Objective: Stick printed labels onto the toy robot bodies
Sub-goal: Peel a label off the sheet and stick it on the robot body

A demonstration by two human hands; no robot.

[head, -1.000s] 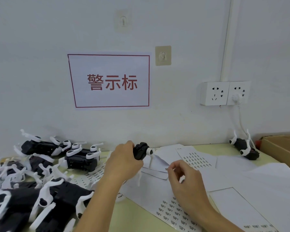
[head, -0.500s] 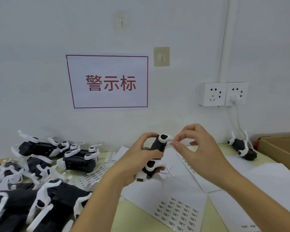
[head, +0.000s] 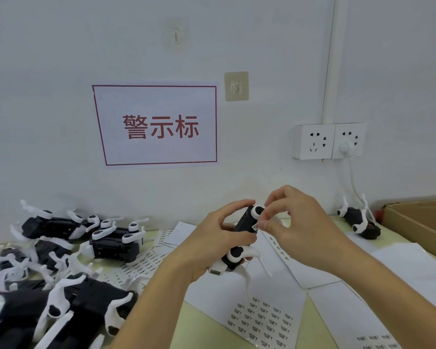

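Note:
My left hand (head: 212, 245) grips a black toy robot body (head: 244, 222) with white legs, holding it tilted above the table. My right hand (head: 295, 227) pinches a small printed label (head: 256, 226) against the body's side, thumb and fingers curled at its edge. A label sheet (head: 262, 321) with several printed stickers lies on the table below my hands. Several black-and-white robot bodies (head: 113, 245) lie piled at the left. One more robot (head: 360, 222) lies at the right, near the wall.
More white backing sheets (head: 413, 268) cover the yellow-green table (head: 202, 326). An open cardboard box (head: 423, 222) stands at the right edge. On the wall are a red-bordered sign (head: 159, 125) and a double socket (head: 329, 141) with a white cable plugged in.
My left hand lifted the robot off the table and turned it upright. My right hand rose from the label sheet and has come against the robot's side with a label.

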